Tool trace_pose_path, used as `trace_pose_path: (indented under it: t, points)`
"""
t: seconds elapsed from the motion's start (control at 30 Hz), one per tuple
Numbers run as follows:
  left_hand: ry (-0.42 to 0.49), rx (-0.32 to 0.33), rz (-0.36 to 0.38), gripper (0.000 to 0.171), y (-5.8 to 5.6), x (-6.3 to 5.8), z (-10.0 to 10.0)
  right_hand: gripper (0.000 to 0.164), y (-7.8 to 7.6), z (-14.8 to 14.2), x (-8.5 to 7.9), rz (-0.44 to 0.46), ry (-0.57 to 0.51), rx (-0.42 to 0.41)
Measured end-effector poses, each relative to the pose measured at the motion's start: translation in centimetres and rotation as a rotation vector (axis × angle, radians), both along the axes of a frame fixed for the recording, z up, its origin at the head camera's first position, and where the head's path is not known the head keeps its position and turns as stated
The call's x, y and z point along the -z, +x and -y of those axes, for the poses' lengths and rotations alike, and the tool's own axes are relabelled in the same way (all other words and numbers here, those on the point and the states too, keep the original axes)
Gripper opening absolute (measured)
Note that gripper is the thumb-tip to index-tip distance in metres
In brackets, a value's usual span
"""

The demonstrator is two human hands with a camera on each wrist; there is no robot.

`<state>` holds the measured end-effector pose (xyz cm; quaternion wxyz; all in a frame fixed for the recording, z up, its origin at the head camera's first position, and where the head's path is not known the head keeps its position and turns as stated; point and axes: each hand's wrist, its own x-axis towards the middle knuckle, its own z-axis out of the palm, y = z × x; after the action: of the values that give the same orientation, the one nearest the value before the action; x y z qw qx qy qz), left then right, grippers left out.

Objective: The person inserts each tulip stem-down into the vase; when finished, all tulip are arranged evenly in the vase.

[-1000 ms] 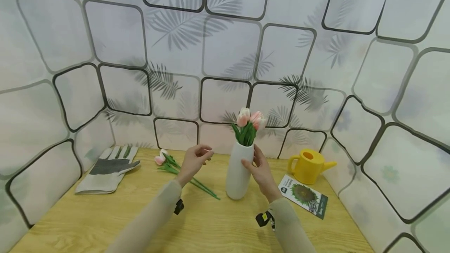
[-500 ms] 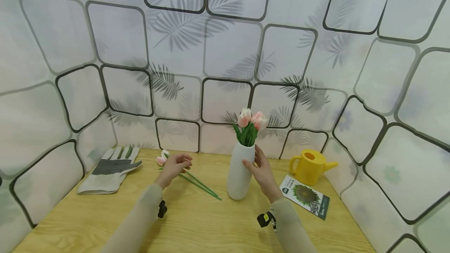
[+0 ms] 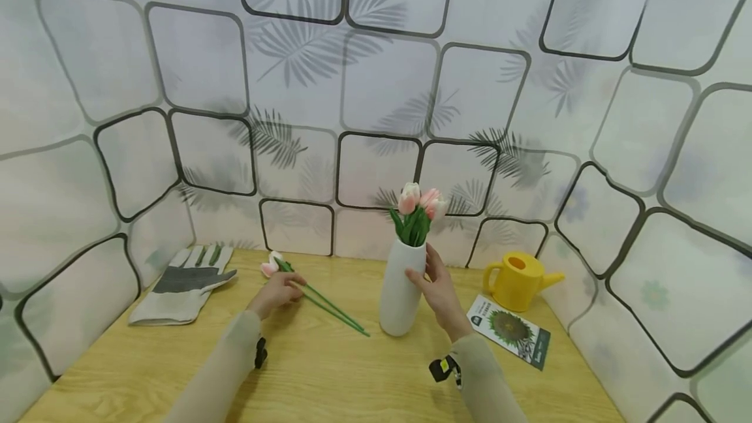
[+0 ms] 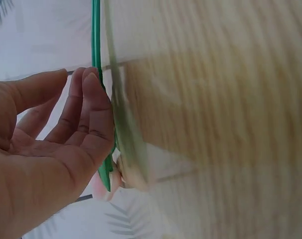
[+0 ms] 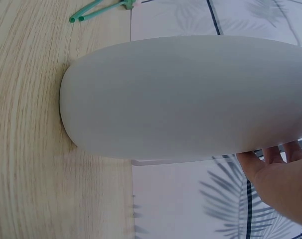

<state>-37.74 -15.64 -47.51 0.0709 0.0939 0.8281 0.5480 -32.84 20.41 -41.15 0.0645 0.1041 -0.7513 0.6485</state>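
White vase (image 3: 402,292): stands with its base on the wooden table (image 3: 329,387); every place below is told from it.
Bouquet (image 3: 416,222): pink-and-white tulips with green leaves, rising out of the vase's mouth, heads close together above the rim.
Right hand (image 3: 437,289): on the right side of the vase, along its upper half; thumb against the near face, fingers curved around the far side, spread to the width of the body and gripping it.
Left hand (image 3: 277,295): left of the vase, well apart from it, at the loose tulips; fingers gently bent, thumb standing off from the fingertips with a clear gap, nothing pinched. The left wrist view shows a green stem right beside the fingers; whether they touch it, I cannot tell.
Loose tulips (image 3: 283,265): flat on the table left of the vase, stem ends near its base, pink-and-white heads at the end far from it.
Watering can (image 3: 518,282): yellow, upright, right of the vase, spout pointing away from it.
Seed packet (image 3: 510,331): lying face up, right of the vase, printed with a large flower.
Glove (image 3: 185,281): far left of the vase, flat, whitish with a grey band.
Backdrop (image 3: 382,168): behind the vase, patterned with rounded frames and fern leaves.
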Motion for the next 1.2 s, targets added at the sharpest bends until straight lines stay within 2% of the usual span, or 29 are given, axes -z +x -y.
trace_pose_path:
  t: [0.17, 0.3, 0.43, 0.63, 0.73, 0.87, 0.97, 1.1, 1.2]
  points:
    - [-0.045, -0.003, -0.026, 0.031, -0.4, 0.3, 0.1, 0.080, 0.0, -0.1, 0.0, -0.007, 0.003, 0.008]
    - [-0.063, -0.048, 0.029, 0.032, -0.8, 0.3, -0.4, 0.080, -0.1, -0.2, 0.0, -0.002, 0.001, -0.002]
    - [-0.105, -0.096, 0.073, 0.039, -1.1, 0.4, -0.8, 0.079, 0.0, -0.3, -0.4, 0.008, -0.006, -0.017]
    - [-0.162, -0.098, 0.092, 0.045, -1.7, 0.5, -1.0, 0.078, 1.8, 0.3, -2.4, 0.007, 0.007, -0.022]
    - [-0.165, -0.094, 0.087, 0.043, -1.6, 0.6, -0.9, 0.077, 2.3, 0.5, -2.8, 0.013, 0.007, -0.024]
    - [-0.148, -0.098, 0.061, 0.040, -1.3, 0.5, -0.8, 0.078, 2.4, 0.5, -2.9, 0.010, 0.008, -0.021]
    - [-0.105, -0.111, 0.037, 0.039, -1.3, 0.7, -0.5, 0.080, 1.3, 0.2, -1.5, 0.000, 0.007, -0.012]
    - [-0.038, -0.185, 0.001, 0.033, -1.2, 1.0, 0.0, 0.083, 0.5, 0.1, -0.7, 0.006, 0.023, -0.003]
    - [0.048, -0.257, -0.019, 0.028, -1.1, 0.9, 0.1, 0.082, 1.4, 0.4, -1.8, 0.021, 0.031, -0.009]
